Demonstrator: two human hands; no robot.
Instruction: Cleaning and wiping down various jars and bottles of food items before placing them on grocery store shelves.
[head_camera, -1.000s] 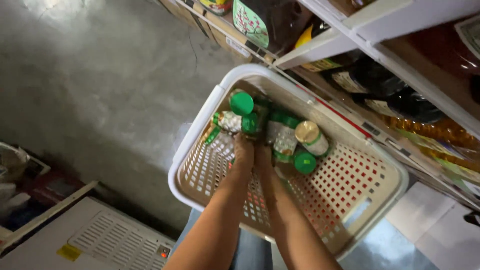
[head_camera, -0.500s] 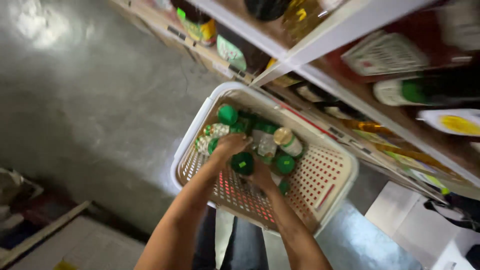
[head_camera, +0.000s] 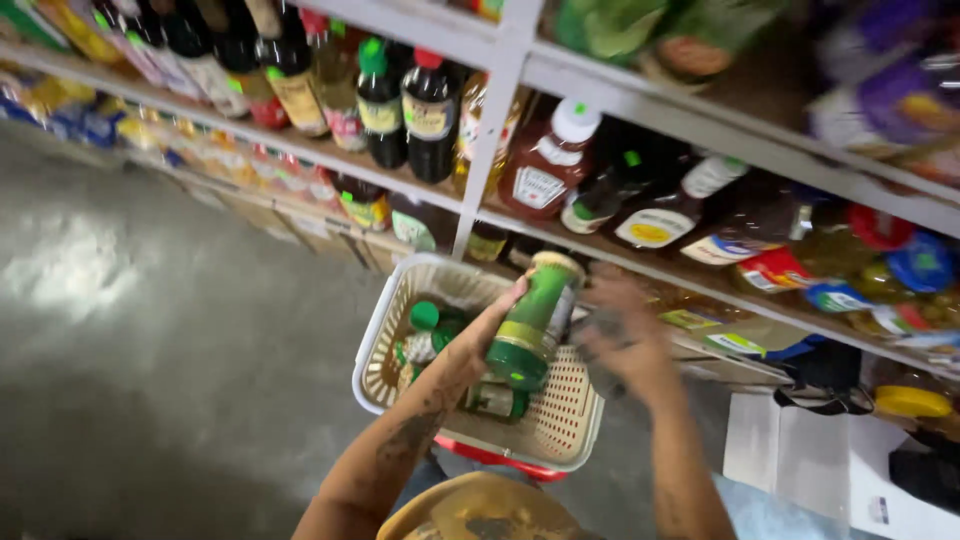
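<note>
Green jar up out of the basket, shelf just ahead.

My left hand (head_camera: 478, 345) is wrapped around the green-capped jar with the yellow-green label (head_camera: 532, 322), held tilted above the cream perforated plastic basket (head_camera: 571, 452), over its far rim, where more green-capped jars (head_camera: 425, 318) lie. My right hand (head_camera: 628, 340) is blurred; I cannot tell its grip. I'd keep my fingers firm around the jar's middle, near the white metal shelf edge (head_camera: 600, 250).
</note>
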